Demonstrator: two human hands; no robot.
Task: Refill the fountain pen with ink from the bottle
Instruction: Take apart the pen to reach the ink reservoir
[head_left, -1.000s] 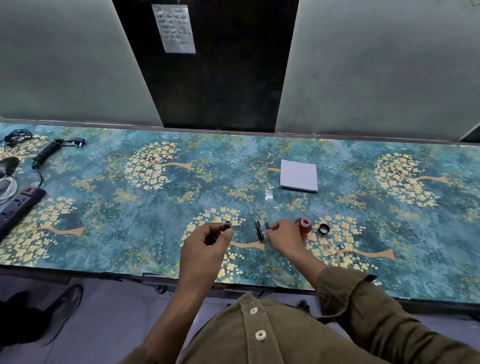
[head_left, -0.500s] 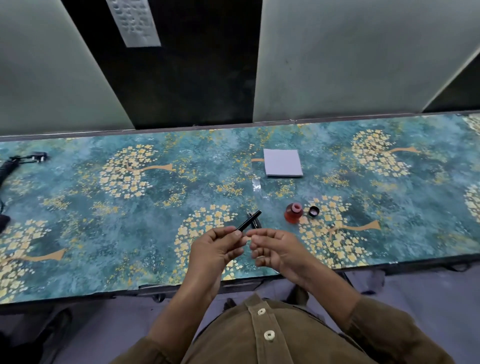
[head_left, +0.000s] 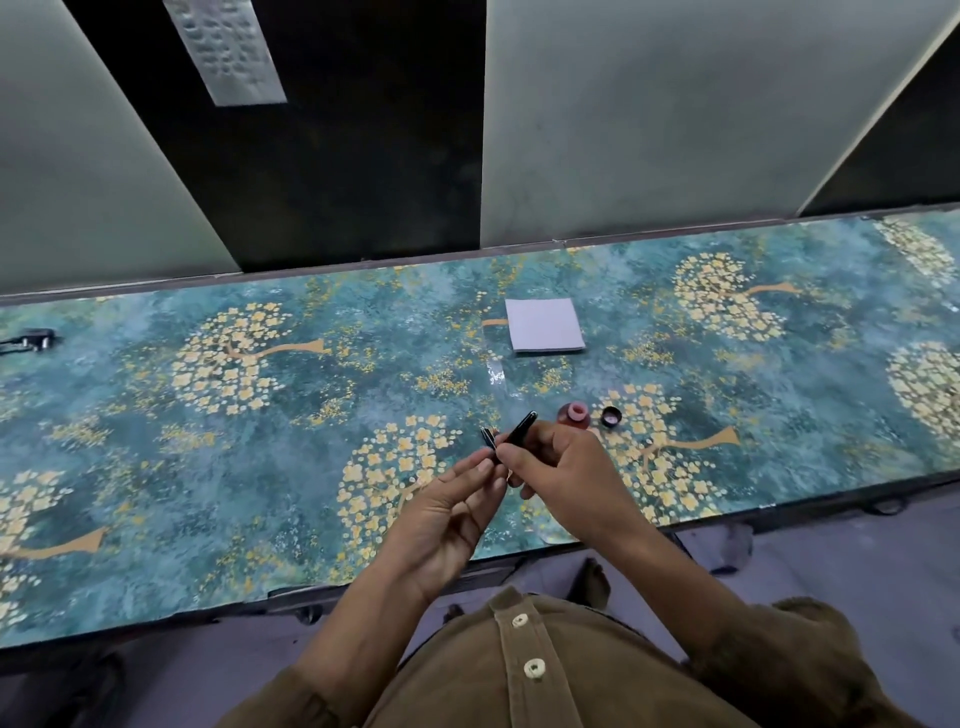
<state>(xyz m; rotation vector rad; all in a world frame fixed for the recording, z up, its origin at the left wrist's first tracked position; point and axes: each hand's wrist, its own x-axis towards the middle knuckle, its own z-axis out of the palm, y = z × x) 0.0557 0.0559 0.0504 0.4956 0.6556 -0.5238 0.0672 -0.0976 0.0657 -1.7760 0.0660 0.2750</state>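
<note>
A slim black fountain pen (head_left: 521, 431) is held tilted above the table, its far end pointing up and right. My left hand (head_left: 449, 506) pinches its near end with the fingertips. My right hand (head_left: 563, 475) grips the pen just above that, thumb on the barrel. Another small black pen part (head_left: 487, 435) lies on the table just left of the pen. The open red ink bottle (head_left: 573, 414) stands right behind my right hand, with its black cap (head_left: 611, 416) lying beside it on the right.
A white square of paper (head_left: 544, 325) lies further back on the teal flowered table (head_left: 260, 467). A black plug (head_left: 32, 340) sits at the far left edge. Grey and black wall panels rise behind the table.
My right hand came off the table near the bottle and joined the left on the pen. The pen rose and now points up and right.
</note>
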